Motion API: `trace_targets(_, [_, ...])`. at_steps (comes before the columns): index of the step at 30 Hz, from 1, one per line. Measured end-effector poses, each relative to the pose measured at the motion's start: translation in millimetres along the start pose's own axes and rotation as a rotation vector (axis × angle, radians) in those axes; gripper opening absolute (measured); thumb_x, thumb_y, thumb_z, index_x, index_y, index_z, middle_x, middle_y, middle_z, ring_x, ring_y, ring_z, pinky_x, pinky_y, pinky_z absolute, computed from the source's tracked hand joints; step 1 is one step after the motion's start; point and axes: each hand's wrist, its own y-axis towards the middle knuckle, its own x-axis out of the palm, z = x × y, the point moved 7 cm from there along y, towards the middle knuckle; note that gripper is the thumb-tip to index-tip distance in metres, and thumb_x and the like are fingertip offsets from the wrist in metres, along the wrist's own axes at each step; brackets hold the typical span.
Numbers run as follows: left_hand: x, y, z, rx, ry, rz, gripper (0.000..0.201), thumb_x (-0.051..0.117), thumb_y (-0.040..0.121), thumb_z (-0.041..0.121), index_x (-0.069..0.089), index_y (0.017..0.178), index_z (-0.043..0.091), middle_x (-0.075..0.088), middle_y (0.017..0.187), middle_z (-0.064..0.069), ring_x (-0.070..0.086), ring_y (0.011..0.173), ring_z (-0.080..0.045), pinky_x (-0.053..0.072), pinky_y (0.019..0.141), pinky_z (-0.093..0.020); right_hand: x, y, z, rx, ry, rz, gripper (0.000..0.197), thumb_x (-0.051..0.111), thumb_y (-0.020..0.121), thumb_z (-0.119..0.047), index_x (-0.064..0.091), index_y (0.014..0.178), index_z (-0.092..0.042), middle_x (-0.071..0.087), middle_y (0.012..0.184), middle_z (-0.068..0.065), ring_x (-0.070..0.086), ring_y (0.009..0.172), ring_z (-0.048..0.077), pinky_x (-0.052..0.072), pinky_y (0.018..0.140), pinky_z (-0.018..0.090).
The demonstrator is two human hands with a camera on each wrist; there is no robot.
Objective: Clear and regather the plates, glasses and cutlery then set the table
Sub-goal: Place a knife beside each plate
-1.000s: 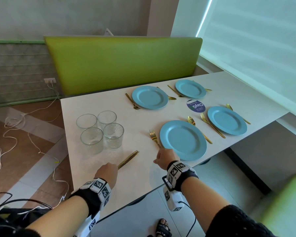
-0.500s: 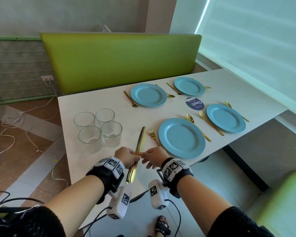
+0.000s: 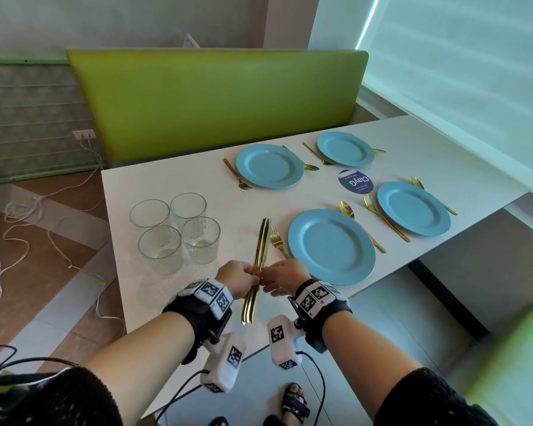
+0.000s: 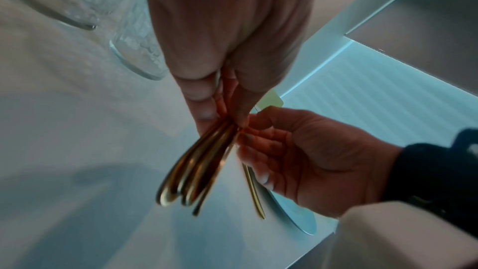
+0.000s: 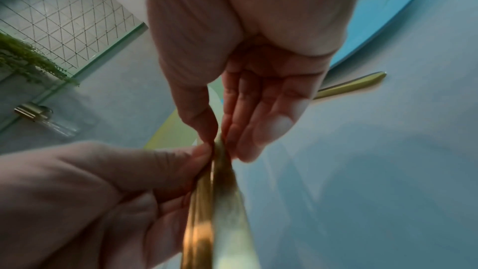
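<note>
A bundle of gold knives (image 3: pixel 260 250) is lifted above the white table's (image 3: pixel 173 176) front edge, blades pointing away from me. My left hand (image 3: pixel 239 279) grips the bundle at its middle. My right hand (image 3: pixel 282 276) meets it from the right, thumb and forefinger pinching the knives (image 5: pixel 214 201) while the other fingers stay straight. From the left wrist, the handles (image 4: pixel 196 169) hang below the left hand (image 4: pixel 220 114). Several blue plates are laid out, the nearest (image 3: pixel 331 246) just right of my hands, with a gold fork (image 3: pixel 277 241) beside it.
Several empty glasses (image 3: pixel 176 229) stand grouped at the table's left. Forks and spoons flank the other plates (image 3: pixel 413 208) (image 3: pixel 269 166) (image 3: pixel 345 148). A round blue sticker (image 3: pixel 355 183) lies between them. A green bench back (image 3: pixel 216 96) rises behind; cables trail over the floor at the left.
My left hand lifted the knives off the table and swung them to point away. My right hand left the fork by the near plate and came onto the bundle.
</note>
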Motion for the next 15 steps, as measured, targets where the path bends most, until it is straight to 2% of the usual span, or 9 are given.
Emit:
trace_targets(4, [-1,4,3,-0.031,0.008,0.033,0.007,0.06,0.086,0.013,0.066,0.084,0.014,0.071,0.096,-0.013,0.068,0.094,-0.029,0.056,0.087,-0.039,1,8,3,0.029,-0.033,0.06,0.02,0.068,0.083,-0.02,0.061,0.066,-0.01,0.067,0.066,0.008,0.062,0.055,0.017,0.055,0.058,0.028])
trace_targets(6, [-6,8,6,-0.026,0.064,0.075,0.014,0.057,0.086,0.013,0.069,0.091,0.007,0.072,0.098,-0.013,0.067,0.096,-0.029,0.055,0.089,-0.038,2,13,6,0.048,-0.103,0.08,0.019,0.065,0.084,-0.021,0.059,0.068,-0.011,0.068,0.071,0.009,0.066,0.061,0.019,0.059,0.065,0.03])
trace_targets(8, [-13,13,10,-0.041,0.083,0.115,0.021,0.054,0.085,0.01,0.07,0.095,0.0,0.072,0.099,-0.016,0.067,0.097,-0.031,0.055,0.089,-0.039,2,17,6,0.045,-0.22,0.112,0.018,0.062,0.083,-0.024,0.061,0.072,-0.011,0.071,0.081,0.01,0.07,0.075,0.022,0.06,0.076,0.036])
trace_targets(10, [-21,21,10,-0.057,0.075,0.135,0.023,0.053,0.084,0.008,0.067,0.098,-0.003,0.072,0.101,-0.018,0.068,0.096,-0.032,0.055,0.089,-0.04,-2,19,5,0.045,-0.368,0.147,0.024,0.061,0.081,-0.029,0.067,0.085,-0.006,0.072,0.094,0.013,0.07,0.089,0.026,0.058,0.082,0.04])
trace_targets(12, [-28,28,8,-0.074,0.049,0.148,0.024,0.053,0.084,0.006,0.063,0.103,-0.004,0.071,0.103,-0.02,0.069,0.096,-0.034,0.055,0.088,-0.042,-7,23,6,0.058,-0.455,0.186,0.031,0.06,0.081,-0.028,0.069,0.097,-0.003,0.071,0.101,0.013,0.068,0.095,0.027,0.057,0.086,0.037])
trace_targets(15, [-34,33,8,-0.067,0.03,0.164,0.025,0.05,0.086,0.007,0.063,0.105,-0.005,0.069,0.104,-0.022,0.067,0.097,-0.036,0.055,0.089,-0.043,-14,30,9,0.073,-0.519,0.223,0.03,0.058,0.083,-0.021,0.067,0.106,-0.004,0.069,0.108,0.012,0.064,0.104,0.027,0.054,0.089,0.033])
